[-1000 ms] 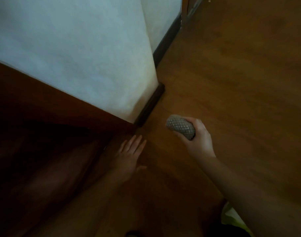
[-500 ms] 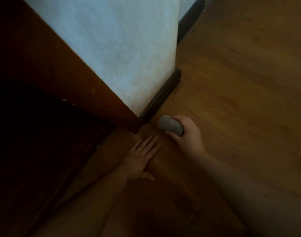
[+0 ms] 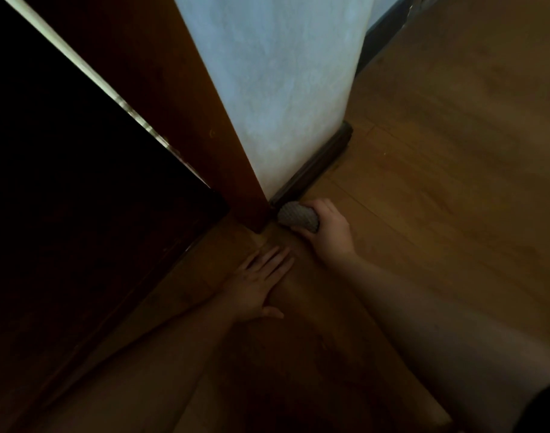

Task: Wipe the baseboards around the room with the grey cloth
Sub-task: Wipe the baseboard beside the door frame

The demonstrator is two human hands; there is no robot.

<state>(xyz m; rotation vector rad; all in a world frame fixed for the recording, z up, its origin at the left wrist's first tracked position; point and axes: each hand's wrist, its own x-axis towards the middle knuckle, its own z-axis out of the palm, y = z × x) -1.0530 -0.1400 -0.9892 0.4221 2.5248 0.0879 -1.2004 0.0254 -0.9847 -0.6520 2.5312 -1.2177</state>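
Your right hand (image 3: 328,232) moved up, gripping grey cloth (image 3: 298,216) against baseboard (image 3: 314,170) end, frame centre | left hand (image 3: 261,282) flat, fingers straight, on floor (image 3: 455,182) | open floor right.

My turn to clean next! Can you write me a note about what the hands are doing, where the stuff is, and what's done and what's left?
Right hand: grips the balled-up grey cloth, held at the near end of the dark baseboard, by the wooden door frame. Whether it touches can't be told.
Left hand: flat on the wooden floor, fingers straight, holding nothing.
Done: can't tell from this view which boards have been wiped.
Left: wipe along this baseboard toward the wall corner, then the farther baseboard beyond it.
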